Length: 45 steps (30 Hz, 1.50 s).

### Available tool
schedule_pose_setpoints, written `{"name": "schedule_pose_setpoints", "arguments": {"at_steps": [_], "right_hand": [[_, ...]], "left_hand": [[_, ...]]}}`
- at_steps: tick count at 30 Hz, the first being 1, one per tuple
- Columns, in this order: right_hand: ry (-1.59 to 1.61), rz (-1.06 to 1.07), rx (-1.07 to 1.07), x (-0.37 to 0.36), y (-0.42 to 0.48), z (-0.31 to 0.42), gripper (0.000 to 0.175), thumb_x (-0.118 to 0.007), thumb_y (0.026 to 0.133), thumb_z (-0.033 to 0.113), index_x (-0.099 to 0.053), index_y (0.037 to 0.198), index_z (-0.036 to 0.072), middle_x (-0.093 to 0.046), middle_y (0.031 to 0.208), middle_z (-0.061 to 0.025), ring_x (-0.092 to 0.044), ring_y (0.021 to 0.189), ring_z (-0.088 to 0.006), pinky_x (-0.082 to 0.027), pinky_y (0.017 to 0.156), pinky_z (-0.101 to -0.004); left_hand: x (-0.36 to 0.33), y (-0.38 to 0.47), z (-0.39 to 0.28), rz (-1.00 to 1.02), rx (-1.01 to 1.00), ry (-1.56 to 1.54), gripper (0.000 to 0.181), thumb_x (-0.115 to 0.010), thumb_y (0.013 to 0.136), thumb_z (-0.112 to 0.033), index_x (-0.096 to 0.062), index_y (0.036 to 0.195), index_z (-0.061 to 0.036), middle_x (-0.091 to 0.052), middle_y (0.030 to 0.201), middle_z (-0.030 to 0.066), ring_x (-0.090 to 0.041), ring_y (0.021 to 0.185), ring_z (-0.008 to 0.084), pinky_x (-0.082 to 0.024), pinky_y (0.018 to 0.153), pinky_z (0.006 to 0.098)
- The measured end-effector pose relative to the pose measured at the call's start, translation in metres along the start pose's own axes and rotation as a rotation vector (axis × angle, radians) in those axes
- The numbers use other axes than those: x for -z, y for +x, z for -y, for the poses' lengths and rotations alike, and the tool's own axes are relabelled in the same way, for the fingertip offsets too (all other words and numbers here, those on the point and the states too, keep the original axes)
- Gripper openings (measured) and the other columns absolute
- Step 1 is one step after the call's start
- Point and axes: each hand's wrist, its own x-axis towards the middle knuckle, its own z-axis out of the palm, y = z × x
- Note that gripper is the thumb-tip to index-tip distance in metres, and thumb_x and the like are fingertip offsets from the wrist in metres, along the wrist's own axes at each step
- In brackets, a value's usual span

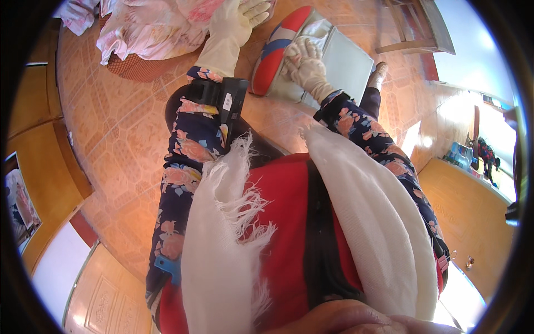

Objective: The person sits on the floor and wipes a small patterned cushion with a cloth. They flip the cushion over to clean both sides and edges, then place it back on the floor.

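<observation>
My left hand (pixel 251 16), in a long cream rubber glove, is at the top edge of the view beside pink-and-white stained cloth (pixel 154 37). Its fingers are extended, and I see nothing held in them. My right hand (pixel 306 62), gloved the same way, lies spread against a grey box-like object (pixel 348 58) that rests tilted on the floor. That object has a rounded end (pixel 277 52) in red, white and blue; I cannot tell exactly what it is. Whether the hand presses on it is unclear.
The cloth drapes over a reddish mesh basket or seat (pixel 137 69) on the tiled floor (pixel 112 108). A wooden chair (pixel 413 25) stands at upper right. Wooden cabinets (pixel 46 158) line the left, and a wooden counter (pixel 467 204) with bottles (pixel 461 154) is at right.
</observation>
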Motion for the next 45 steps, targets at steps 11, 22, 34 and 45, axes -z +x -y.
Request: {"name": "schedule_pose_setpoints", "arguments": {"at_steps": [11, 22, 34, 45], "right_hand": [[0.213, 0.041, 0.118, 0.032, -0.07, 0.043, 0.082, -0.067, 0.075, 0.042, -0.038, 0.141, 0.004, -0.032, 0.145, -0.0251, -0.028, 0.135, -0.0474, -0.027, 0.111, -0.0512], [0.001, 0.305, 0.236, 0.042, -0.091, -0.01, 0.088, -0.068, 0.072, 0.046, -0.032, 0.148, 0.019, -0.032, 0.151, -0.0063, -0.022, 0.143, -0.0281, -0.021, 0.113, -0.0561], [0.029, 0.126, -0.056, 0.01, -0.015, -0.07, 0.063, -0.05, 0.088, 0.052, -0.041, 0.143, 0.023, -0.035, 0.149, -0.01, -0.027, 0.14, -0.0333, -0.026, 0.11, -0.0538], [0.061, 0.066, -0.08, -0.011, 0.045, -0.138, 0.058, -0.047, 0.091, 0.051, -0.049, 0.139, 0.019, -0.041, 0.145, -0.0138, -0.035, 0.135, -0.035, -0.03, 0.112, -0.0393]], "left_hand": [[0.014, 0.003, 0.001, -0.01, -0.011, 0.055, 0.037, -0.05, 0.096, -0.034, -0.057, 0.122, -0.0079, -0.065, 0.113, 0.01, -0.063, 0.102, 0.0245, -0.052, 0.085, 0.0389], [0.034, 0.003, -0.003, 0.114, -0.058, -0.058, 0.039, -0.043, 0.1, -0.027, -0.051, 0.126, 0.0016, -0.057, 0.126, 0.0239, -0.059, 0.112, 0.0348, -0.05, 0.094, 0.0459], [0.011, -0.002, 0.006, -0.033, 0.003, 0.036, 0.04, -0.048, 0.097, -0.037, -0.056, 0.125, -0.01, -0.066, 0.112, 0.0106, -0.065, 0.093, 0.0242, -0.052, 0.08, 0.0362], [0.005, -0.007, 0.015, -0.004, 0.02, -0.009, 0.036, -0.048, 0.098, -0.035, -0.054, 0.125, -0.0128, -0.067, 0.109, 0.0127, -0.066, 0.093, 0.0256, -0.053, 0.081, 0.039]]}}
